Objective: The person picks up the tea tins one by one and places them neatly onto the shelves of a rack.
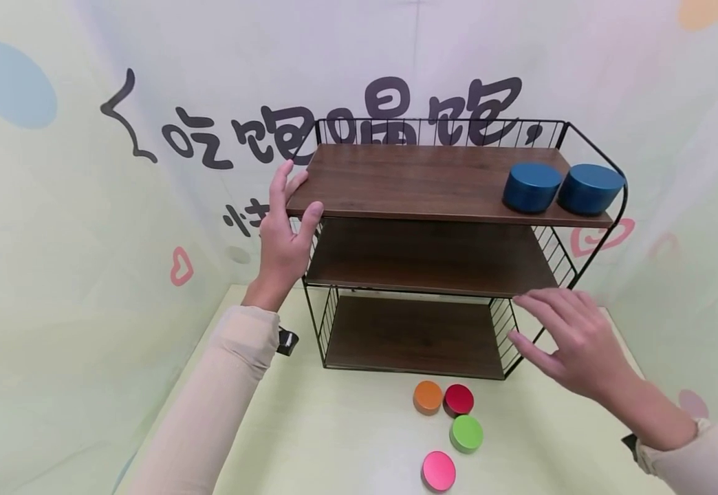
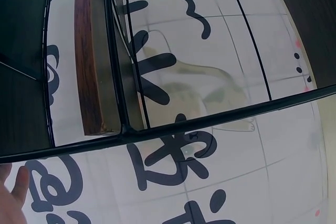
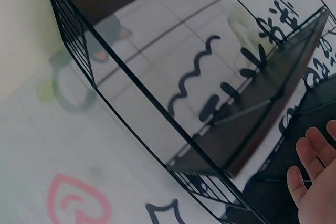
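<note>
A three-tier rack with dark wooden shelves (image 1: 415, 180) and a black wire frame (image 2: 194, 124) stands before me. My left hand (image 1: 285, 237) is at the left end of the top shelf, thumb by its front edge and fingers spread. Whether it touches the board, I cannot tell. Only fingertips of it show at the lower left of the left wrist view. My right hand (image 1: 572, 337) hovers by the rack's right side near the middle shelf (image 1: 421, 258), holding nothing, fingers slightly bent. Two blue round tins (image 1: 532, 187) sit side by side on the top shelf's right end.
On the pale table (image 1: 346, 426) before the rack lie small round tins: orange (image 1: 428, 397), red (image 1: 459, 399), green (image 1: 466, 433) and pink (image 1: 438, 471). The bottom shelf (image 1: 415, 337) is just above the table. A printed cloth backdrop (image 1: 148, 206) encloses the back and sides.
</note>
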Tool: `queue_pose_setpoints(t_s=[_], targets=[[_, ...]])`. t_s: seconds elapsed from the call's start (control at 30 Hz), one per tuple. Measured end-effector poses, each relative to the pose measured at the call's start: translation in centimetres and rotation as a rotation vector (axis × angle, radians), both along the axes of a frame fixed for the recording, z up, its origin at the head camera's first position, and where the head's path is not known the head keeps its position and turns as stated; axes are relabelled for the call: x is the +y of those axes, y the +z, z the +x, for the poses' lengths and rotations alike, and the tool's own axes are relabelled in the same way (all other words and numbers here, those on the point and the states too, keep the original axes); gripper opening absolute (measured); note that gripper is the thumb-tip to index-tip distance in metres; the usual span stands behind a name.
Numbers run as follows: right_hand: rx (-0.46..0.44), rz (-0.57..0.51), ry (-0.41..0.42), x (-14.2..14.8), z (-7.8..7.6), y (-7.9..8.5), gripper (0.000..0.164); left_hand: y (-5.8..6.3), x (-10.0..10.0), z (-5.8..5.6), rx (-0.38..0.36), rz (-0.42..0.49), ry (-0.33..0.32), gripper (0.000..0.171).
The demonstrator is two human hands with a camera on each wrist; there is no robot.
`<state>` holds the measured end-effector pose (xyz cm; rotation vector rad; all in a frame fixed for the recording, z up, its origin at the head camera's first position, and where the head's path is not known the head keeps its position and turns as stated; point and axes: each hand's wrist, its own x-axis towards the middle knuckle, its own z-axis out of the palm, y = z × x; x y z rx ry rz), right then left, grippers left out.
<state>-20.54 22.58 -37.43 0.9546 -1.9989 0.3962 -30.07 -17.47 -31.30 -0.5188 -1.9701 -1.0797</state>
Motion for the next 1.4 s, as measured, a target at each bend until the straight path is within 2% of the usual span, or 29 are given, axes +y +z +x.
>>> queue_pose_setpoints(t_s=[0.07,0.27,0.57,0.87,1.13,1.3,1.4], targets=[[-0.043,0.020,-0.024,0.0,0.3,-1.2,0.060,0.0,0.0,0.0,0.001,0.005,0.002,0.064],[-0.128,0.043,-0.019,-0.4,1.0,-4.8,0.059,0.0,0.0,-0.1,0.011,0.011,-0.001,0.065],[-0.269,0.039,-0.045,-0.8,2.4,-10.0,0.061,0.0,0.2,-0.1,0.014,0.011,0.003,0.065],[-0.363,0.031,-0.082,-1.0,3.4,-13.5,0.061,0.0,0.1,0.0,0.003,0.015,0.004,0.065],[-0.377,0.049,-0.075,-1.3,4.1,-16.4,0.045,0.0,0.1,-0.1,0.012,0.014,0.001,0.064],[-0.400,0.079,-0.084,-1.4,4.8,-18.5,0.046,0.0,0.1,-0.1,0.011,0.018,0.004,0.064],[-0.439,0.112,-0.126,-1.4,5.2,-19.7,0.050,-0.1,0.2,-0.1,0.012,0.021,0.002,0.064]])
